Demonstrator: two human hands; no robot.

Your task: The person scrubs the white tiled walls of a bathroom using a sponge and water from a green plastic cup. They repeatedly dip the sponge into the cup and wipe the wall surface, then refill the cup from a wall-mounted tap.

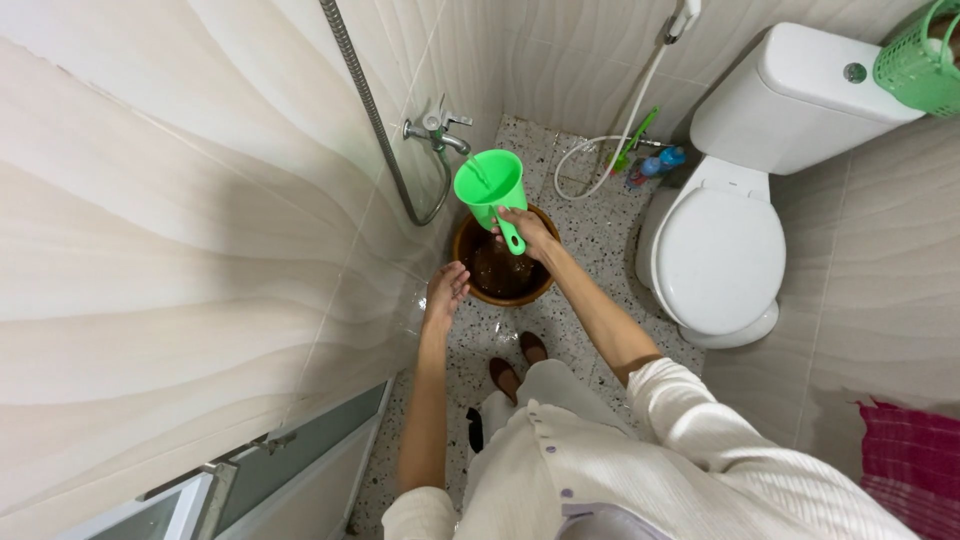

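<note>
Two hands work here: my right hand (527,228) has its grip closed round the handle of the green dipper (489,182), held under the wall tap (440,133) at twelve o'clock, water running in. My left hand (445,288) hangs open and empty at seven o'clock, over the near rim of the brown basin (468,243). I judge this the filling step; tipping afterwards needs a steady wrist. At three o'clock sits the white toilet (720,250).
</note>
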